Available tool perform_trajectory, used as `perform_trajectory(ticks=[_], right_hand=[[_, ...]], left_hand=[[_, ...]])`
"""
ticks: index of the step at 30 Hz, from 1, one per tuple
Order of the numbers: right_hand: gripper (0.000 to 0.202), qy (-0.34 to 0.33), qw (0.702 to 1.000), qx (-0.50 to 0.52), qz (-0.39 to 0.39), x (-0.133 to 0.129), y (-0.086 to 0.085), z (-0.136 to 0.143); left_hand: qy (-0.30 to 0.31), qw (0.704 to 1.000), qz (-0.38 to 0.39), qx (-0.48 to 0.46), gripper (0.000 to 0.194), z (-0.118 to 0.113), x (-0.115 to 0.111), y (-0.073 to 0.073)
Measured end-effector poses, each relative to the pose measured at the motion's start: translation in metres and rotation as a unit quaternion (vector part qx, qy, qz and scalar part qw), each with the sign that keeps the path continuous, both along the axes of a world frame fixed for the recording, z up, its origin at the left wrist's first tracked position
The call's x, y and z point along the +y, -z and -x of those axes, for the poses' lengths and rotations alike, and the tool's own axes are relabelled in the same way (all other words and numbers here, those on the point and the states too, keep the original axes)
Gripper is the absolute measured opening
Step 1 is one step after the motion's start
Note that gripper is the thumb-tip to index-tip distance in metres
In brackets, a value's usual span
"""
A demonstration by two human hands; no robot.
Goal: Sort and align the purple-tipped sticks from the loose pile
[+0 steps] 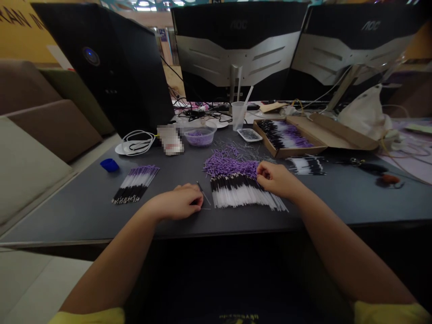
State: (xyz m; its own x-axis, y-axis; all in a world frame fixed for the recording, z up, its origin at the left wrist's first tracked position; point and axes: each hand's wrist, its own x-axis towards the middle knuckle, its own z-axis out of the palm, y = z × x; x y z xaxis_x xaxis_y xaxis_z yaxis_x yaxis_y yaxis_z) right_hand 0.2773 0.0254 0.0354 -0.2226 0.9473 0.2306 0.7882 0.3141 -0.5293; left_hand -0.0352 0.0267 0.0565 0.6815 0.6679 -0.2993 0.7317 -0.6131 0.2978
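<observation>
Dark grey desk [84, 220] here, with two AOC monitors [236, 49] seen from behind at 12 to 1 o'clock and a black PC tower [131, 67] up at 11. Pretty much at 12, close in, there's a row of black-and-clear sticks [236, 193] lying side by side, with a messy purple heap [226, 162] right up against the black ends. Right hand [273, 177] sits at the heap's 3 o'clock edge, fingers curled with thumb and index close together, but can't tell if they've got anything. Left hand [185, 201] rests at the row's 9 o'clock side, fingers bent beside a thin black-ended stick [203, 193]; can't tell if it's actually gripped. Over at 10 there's a fanned purple-topped bundle [137, 183] plus a blue cup [110, 165], and an open cardboard box [316, 150] of similar sticks at 1.
</observation>
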Motion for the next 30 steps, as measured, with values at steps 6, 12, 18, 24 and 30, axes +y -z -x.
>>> perform_trajectory(ticks=[6,12,18,24,30], right_hand=[[0.001,-0.035,0.999,0.003,0.001,-0.004,-0.002,0.005],[0.001,-0.051,0.999,-0.008,-0.009,-0.007,-0.003,0.007],[0.002,-0.059,0.998,0.025,0.002,-0.007,0.000,0.007],[0.006,-0.094,0.964,0.234,0.086,-0.013,0.011,0.022],[0.019,-0.118,0.882,0.432,0.142,-0.019,0.010,0.040]], left_hand=[[-0.026,1.000,0.000,0.003,0.010,-0.001,-0.001,-0.002],[-0.011,0.999,-0.045,0.022,0.013,-0.003,-0.009,0.004],[-0.047,0.993,-0.101,-0.040,0.017,-0.007,-0.012,0.002],[-0.111,0.957,-0.202,-0.175,0.031,-0.016,-0.007,0.006],[-0.059,0.929,-0.247,-0.270,0.021,-0.033,-0.013,0.022]])
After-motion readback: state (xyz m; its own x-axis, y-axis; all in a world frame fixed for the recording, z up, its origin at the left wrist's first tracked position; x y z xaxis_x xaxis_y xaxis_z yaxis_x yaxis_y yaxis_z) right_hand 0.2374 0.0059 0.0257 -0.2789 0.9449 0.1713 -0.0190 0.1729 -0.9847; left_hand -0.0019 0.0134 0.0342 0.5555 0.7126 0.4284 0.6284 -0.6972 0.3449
